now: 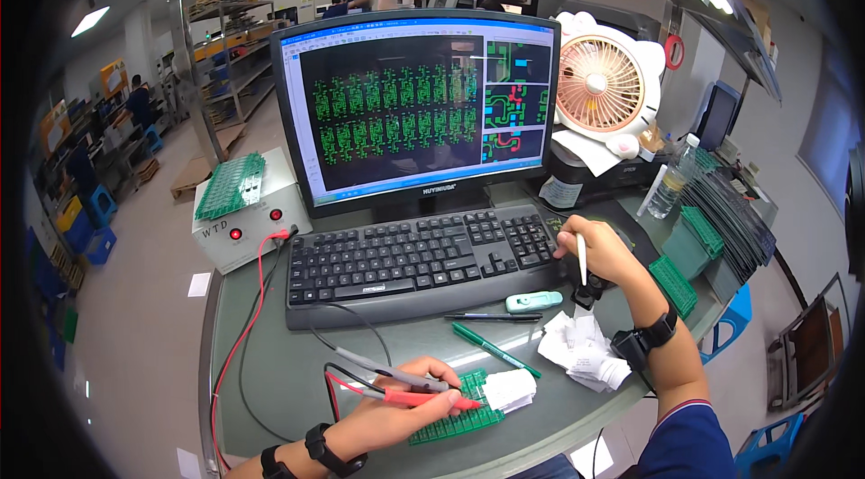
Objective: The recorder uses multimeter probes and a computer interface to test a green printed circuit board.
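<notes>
On the workbench (pixel 551 416), head view: pinching red test probe (pixel 405 399) and grey test probe (pixel 386 372) in left hand (pixel 407 409), above green circuit board panel (pixel 455 428) near front edge; clasping white pen-like stick (pixel 582 264) in right hand (pixel 602 252) beside keyboard (pixel 383 267). Best keep probe tips steady, avoid bridging neighbouring contacts.

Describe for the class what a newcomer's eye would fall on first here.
Probably the lit monitor at upper centre, showing green circuit patterns on black. Just right of it stands a white, animal-eared electric fan. Near the bottom, left of centre, the left hand holds a red test probe and a grey test probe over a green circuit board.
</notes>
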Available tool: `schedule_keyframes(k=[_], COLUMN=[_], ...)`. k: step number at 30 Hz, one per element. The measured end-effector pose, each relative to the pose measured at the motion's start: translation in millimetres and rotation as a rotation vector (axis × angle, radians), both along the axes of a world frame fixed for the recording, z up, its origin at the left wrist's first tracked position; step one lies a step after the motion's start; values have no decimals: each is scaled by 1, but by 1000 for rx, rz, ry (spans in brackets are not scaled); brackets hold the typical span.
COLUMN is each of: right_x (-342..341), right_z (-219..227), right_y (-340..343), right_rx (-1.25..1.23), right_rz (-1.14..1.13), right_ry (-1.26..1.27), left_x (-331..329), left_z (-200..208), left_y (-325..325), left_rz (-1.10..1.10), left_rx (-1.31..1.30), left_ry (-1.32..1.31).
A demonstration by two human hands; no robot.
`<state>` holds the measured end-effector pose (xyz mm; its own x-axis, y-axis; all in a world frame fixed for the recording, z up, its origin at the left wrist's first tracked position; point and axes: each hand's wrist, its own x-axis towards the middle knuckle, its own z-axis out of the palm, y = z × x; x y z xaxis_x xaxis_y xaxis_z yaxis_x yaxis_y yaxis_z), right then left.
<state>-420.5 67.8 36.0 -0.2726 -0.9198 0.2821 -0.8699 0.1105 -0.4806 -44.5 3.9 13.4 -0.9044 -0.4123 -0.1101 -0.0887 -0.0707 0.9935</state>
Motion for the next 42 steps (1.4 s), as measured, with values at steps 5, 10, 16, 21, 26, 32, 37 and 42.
schedule_keyframes(k=[5,10,16,21,26,32,37,42], right_x=[-1,-3,-6,-11,-6,-1,56,110], right_z=[-3,-14,-19,-22,-21,-14,21,9], right_y=[12,7,3,5,7,11,23,48], right_rx=[-188,-189,-200,-207,-216,-247,-196,-11], right_rz=[28,43,52,53,73,99,350,769], right_ry=[-154,-209,-227,-230,-224,-233,-296,71], left_x=[5,10,15,14,19,17,12,3], left_z=[-3,-9,-18,-15,-19,-27,-3,-1], left_y=[-15,-56,-75,-75,-71,-80,-57,-26], left_rz=[172,319,354,354,402,353,177,-496], left_rx=[59,-446,-686,-650,-700,-668,-512,-58], left_ry=[243,162,2,7,6,-45,271,361])
